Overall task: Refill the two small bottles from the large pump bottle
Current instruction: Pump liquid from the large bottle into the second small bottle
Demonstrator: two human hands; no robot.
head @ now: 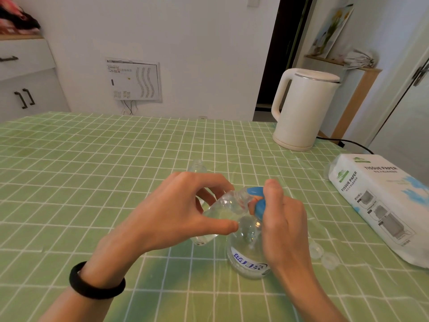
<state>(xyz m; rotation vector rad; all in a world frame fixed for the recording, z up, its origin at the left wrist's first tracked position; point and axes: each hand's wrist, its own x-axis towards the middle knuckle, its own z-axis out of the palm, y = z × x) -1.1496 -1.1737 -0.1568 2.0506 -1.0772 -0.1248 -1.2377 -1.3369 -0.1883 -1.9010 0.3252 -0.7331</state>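
Green checked bench (92, 170). Right of the pump bottle (246, 252), a pack (380, 201) reads "TISSUE PAPER". Bottle's clear, blue-lettered label; right grip (285, 219) curled round its pump head (255, 191). Left grip (176, 210) pinches the tilted clear small bottle (222, 205) at the spout.

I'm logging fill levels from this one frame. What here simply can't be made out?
Head view, far small bottle: only its neck shows; the left hand hides the body, so its level is unknown.
Held small bottle: clear liquid in clear plastic, partly behind fingers; level unclear.
Pump head: mostly under the right hand; any flow is hidden.
Tissue pack: cut off by the right edge.
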